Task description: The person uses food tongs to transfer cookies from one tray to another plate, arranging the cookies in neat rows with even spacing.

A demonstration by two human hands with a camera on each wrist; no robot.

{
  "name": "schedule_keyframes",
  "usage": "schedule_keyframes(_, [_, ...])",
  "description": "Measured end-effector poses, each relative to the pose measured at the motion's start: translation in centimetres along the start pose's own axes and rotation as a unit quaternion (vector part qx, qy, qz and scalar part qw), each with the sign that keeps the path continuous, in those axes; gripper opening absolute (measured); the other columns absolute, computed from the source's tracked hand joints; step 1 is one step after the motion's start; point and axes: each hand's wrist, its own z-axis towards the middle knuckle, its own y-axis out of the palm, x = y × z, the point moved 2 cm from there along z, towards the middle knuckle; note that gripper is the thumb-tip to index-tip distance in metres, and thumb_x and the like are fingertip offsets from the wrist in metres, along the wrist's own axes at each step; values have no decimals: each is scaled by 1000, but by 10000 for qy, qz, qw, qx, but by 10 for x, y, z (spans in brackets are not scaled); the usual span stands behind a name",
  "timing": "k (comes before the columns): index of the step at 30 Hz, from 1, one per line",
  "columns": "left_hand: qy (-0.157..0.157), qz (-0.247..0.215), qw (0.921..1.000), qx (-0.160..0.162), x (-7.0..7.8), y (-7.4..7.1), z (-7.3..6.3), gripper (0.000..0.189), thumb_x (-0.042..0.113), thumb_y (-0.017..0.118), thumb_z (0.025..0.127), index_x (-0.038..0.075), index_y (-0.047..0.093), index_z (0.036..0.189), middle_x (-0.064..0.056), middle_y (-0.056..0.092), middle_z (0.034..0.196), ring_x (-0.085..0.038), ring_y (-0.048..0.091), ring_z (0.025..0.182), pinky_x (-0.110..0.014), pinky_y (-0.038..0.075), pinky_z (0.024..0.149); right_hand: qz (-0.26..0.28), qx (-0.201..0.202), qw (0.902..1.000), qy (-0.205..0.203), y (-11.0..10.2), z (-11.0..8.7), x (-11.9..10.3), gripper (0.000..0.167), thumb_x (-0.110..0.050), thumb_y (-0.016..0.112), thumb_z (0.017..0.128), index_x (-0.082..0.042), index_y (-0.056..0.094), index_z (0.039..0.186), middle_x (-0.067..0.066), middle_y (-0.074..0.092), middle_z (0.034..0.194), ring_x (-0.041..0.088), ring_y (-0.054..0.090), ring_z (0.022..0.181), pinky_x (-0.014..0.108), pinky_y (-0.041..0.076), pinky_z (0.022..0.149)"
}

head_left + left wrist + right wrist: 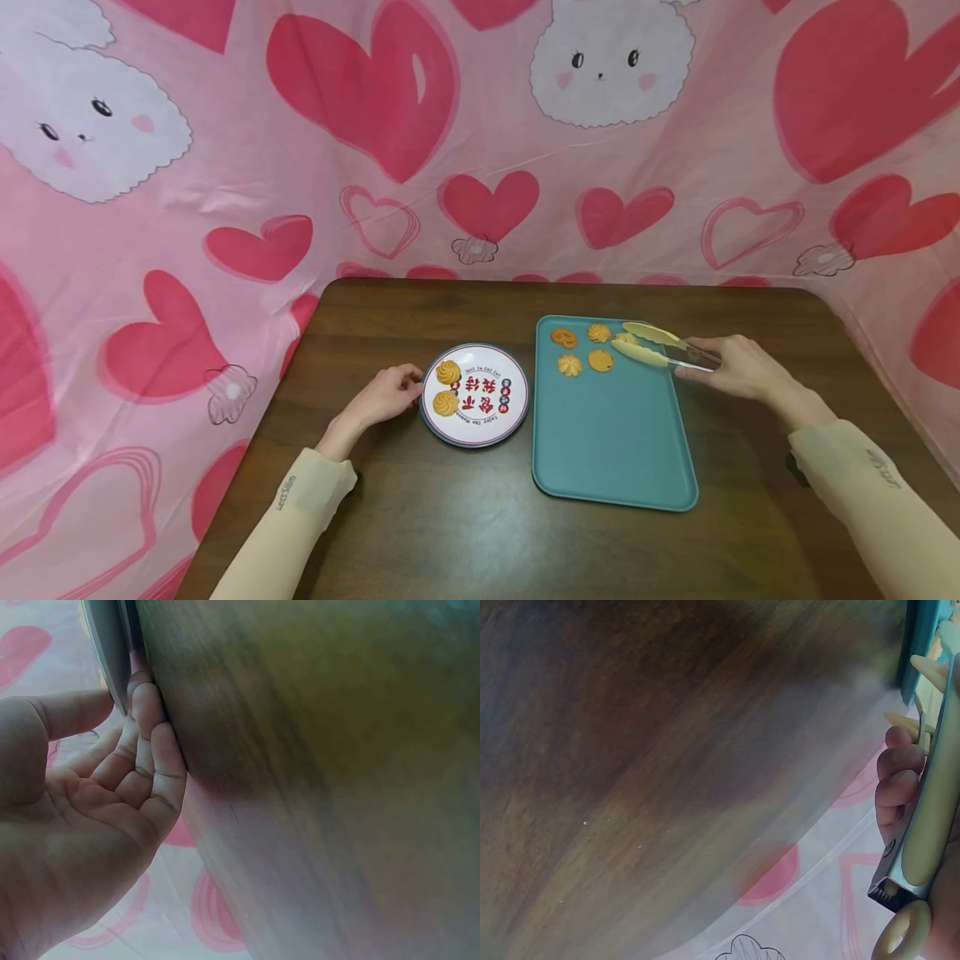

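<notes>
My left hand (390, 392) pinches the left rim of a white plate (480, 429) with red lettering. The thumb lies at the rim and the fingers curl below it, as the left wrist view shows. Two swirl cookies (446, 404) sit on the plate's left side. In my right hand (738, 364) are food tongs (936, 802) with cream tips and handle. Their tips spread around a cookie (626, 339), partly hidden, at the top of a teal tray (611, 442). Beside it lie a pretzel-shaped cookie (563, 337), a swirl cookie (598, 332), a flower-shaped cookie (570, 365) and a round cookie (601, 360).
Plate and tray stand side by side on a dark brown wooden table (450, 533), a narrow gap between them. A pink cloth (480, 150) with hearts and white animal faces hangs behind the table and along its sides.
</notes>
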Motion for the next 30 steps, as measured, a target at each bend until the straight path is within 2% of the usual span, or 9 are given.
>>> schedule_keyframes(16, [-1,-65,10000,-10,-2,1,0,25,14,61,99,-1,64,119,-4,64,79,-16,59,70,-31,46,62,59,61,9999,-66,1,-1,-1,68,-49,71,89,1,61,133,13,70,103,24,59,82,52,50,77])
schedule_keyframes(23, [34,-69,10000,2,-2,0,0,24,14,61,99,0,64,118,-4,63,78,-16,58,69,-31,46,61,110,59,9999,-104,0,0,0,67,-48,72,89,2,61,132,14,70,104,25,60,83,53,50,77])
schedule_keyframes(30, [27,-73,10000,-42,-1,-1,-1,24,14,60,99,-1,64,118,-4,63,79,-17,58,69,-31,46,62,164,-85,9998,67,-1,1,-1,70,-50,72,88,2,59,134,12,69,103,25,59,84,56,49,80])
